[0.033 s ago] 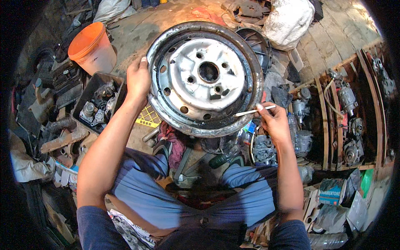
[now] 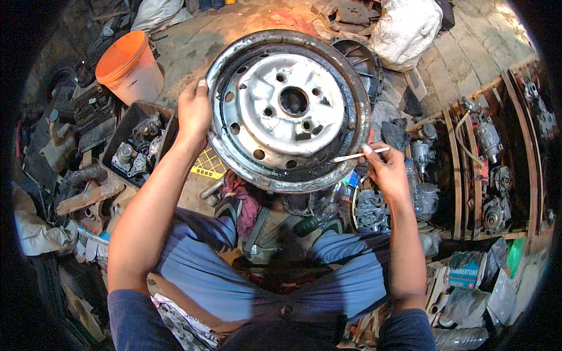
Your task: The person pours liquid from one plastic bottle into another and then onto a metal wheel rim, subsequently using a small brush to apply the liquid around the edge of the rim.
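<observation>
A round steel wheel rim (image 2: pixel 281 130) is held up in front of me, its silvery centre facing me. Around the middle hole are several bolt holes, and a ring of vent holes lies further out. Dark, wet-looking grime or paint coats its outer channel. My left hand (image 2: pixel 195 108) grips the rim's left edge, thumb on the near face and the other fingers hidden behind. Between the thumb and fingers of my right hand (image 2: pixel 383 169) is a thin white stick (image 2: pixel 357 155). Its tip reaches over the lower right of the rim, at or very near the dark channel.
An orange bucket (image 2: pixel 126 64) stands at the far left, beside a dark bin (image 2: pixel 110 161) of metal parts. Wooden slats (image 2: pixel 477 175) with carburettor-like parts are on the right. A white sack (image 2: pixel 407 32) lies at the back; a yellow crate (image 2: pixel 209 162) shows below the rim.
My right hand and the thin white stick have shifted very slightly to the right. The wheel rim and my left hand look nearly unmoved.
</observation>
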The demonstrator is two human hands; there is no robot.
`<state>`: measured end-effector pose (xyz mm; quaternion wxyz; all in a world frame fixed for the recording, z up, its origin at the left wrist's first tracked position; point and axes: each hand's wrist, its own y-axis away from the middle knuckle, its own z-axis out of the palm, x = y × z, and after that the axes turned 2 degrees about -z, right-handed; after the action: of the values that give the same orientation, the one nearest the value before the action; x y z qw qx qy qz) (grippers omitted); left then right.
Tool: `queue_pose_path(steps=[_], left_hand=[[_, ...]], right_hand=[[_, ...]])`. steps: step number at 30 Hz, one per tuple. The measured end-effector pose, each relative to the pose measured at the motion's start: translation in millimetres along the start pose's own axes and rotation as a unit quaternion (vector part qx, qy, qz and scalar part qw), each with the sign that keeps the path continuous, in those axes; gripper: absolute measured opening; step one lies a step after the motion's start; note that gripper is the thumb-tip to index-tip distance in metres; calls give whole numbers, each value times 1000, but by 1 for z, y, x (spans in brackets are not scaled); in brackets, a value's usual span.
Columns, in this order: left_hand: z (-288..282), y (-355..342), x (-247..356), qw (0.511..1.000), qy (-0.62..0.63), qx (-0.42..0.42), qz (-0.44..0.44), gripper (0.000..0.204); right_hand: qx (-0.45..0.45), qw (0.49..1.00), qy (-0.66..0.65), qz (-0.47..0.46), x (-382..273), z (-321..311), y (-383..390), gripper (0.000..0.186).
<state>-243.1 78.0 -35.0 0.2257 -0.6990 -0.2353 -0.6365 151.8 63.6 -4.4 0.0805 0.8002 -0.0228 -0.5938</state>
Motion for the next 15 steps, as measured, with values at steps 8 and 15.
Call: queue_pose_path(steps=[8, 15], left_hand=[[4, 8, 10, 1000, 0, 0, -22, 40], [-2, -1, -3, 1000, -9, 15, -9, 45]], right_hand=[[-46, 996, 77, 14, -15, 6, 7, 22], [-59, 994, 54, 77, -31, 32, 17, 24]])
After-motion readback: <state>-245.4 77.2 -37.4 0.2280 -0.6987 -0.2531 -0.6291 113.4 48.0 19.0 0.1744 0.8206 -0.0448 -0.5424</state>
